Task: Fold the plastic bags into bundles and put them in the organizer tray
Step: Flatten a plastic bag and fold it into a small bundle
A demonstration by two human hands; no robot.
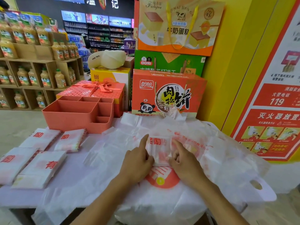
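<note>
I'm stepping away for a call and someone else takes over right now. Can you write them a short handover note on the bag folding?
Left hand holds the left edge of the half-folded bag, index finger straight.
Right hand holds its right edge.
That bag lies on the pile of loose bags in the middle of the table.
Done: four folded bundles lie on the left, near the organizer tray.
Left to do: finish this fold, fold the pile, put all bundles in the tray; none shows in it yet.
</note>
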